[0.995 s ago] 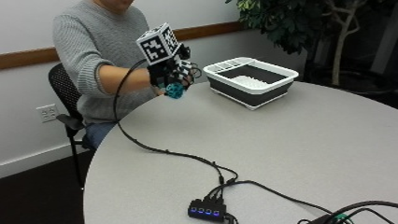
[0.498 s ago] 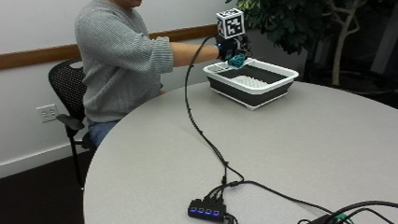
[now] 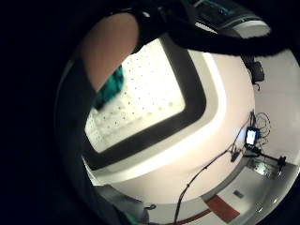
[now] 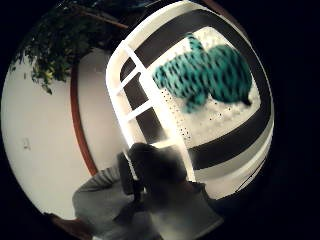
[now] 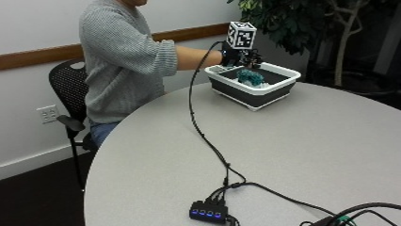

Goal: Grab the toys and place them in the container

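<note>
The teal toy (image 5: 251, 77) with dark stripes lies inside the container (image 5: 276, 92), on its white dotted floor; the thumb-side palm view shows the toy (image 4: 205, 75) apart from the hand. The container is a white-rimmed tub with dark walls, standing on the round grey worktop (image 5: 300, 150) near its far edge. The gloved right hand (image 5: 236, 55) hangs just above the tub's rear rim. Its grip has hold of nothing; how far it is open, I cannot tell.
</note>
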A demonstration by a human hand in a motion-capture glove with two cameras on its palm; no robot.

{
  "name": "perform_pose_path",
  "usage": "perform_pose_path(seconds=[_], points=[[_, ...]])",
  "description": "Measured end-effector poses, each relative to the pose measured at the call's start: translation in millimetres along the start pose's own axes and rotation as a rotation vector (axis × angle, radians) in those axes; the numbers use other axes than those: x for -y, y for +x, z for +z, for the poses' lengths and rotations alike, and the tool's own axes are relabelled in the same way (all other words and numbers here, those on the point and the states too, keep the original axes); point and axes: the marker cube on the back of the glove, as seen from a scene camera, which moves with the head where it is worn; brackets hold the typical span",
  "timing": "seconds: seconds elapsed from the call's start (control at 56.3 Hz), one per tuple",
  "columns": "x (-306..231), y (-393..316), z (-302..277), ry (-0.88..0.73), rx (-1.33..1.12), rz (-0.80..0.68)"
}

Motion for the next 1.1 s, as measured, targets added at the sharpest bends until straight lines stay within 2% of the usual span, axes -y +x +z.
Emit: perform_pose_path(seconds=[0.16, 0.284, 0.462, 0.604, 0.747, 0.924, 1.102], points=[[-24.4, 6.3, -2.1, 0.021, 0.001, -0.027], [-81.9, 48.2, -15.3, 0.062, 0.033, -0.008], [-221.9, 153.5, -29.5, 0.194, 0.113, 0.174], [-288.5, 189.8, -18.8, 0.228, 0.058, 0.350], [-329.4, 173.6, -2.4, 0.233, 0.037, 0.300], [-396.8, 104.2, 44.7, 0.246, 0.037, 0.182], [-451.0, 64.4, 98.0, 0.252, 0.120, 0.230]])
